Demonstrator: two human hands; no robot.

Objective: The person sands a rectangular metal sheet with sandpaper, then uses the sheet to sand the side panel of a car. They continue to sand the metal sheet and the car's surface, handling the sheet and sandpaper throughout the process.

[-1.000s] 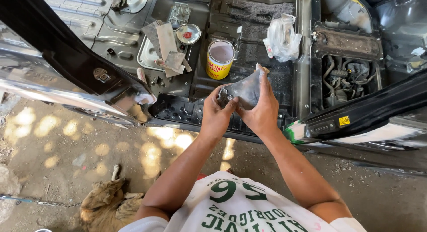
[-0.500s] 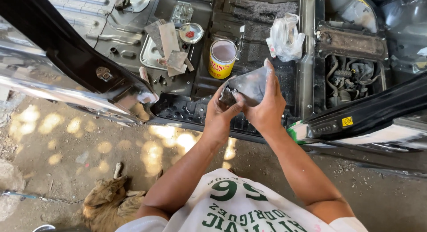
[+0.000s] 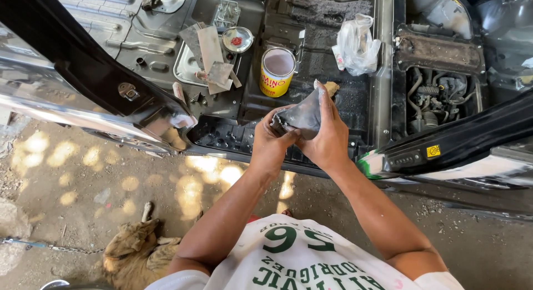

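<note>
Grey and smeared, a flat pad (image 3: 301, 116) sits between both hands just above the sill of a stripped car floor. It looks like a thin, floppy sheet, perhaps abrasive paper or a folded rag caked with filler; which one I cannot tell. The left hand (image 3: 272, 143) pinches its lower left corner with thumb and fingertips, and the right hand (image 3: 328, 135) cups the back of it, fingers spread up along its right edge. Both hands are closed on the pad and pressed close together.

Judging by how it bends over the palm, the pad should be light and soft, with no stiffness of its own, so it needs support from behind rather than a pinch at one edge. Its coated face may be gritty or tacky; the edges and corners look the cleaner places to hold.

Just beyond the hands stands an open yellow can (image 3: 277, 72) on the dark floor pan (image 3: 327, 23). Left of the can lie flat scrapers (image 3: 211, 54) and a round lid (image 3: 237, 39) on a tray (image 3: 186, 73). Right of it sits a crumpled clear bag (image 3: 357, 45). A dog (image 3: 133, 248) lies on the ground near the person's left side.
</note>
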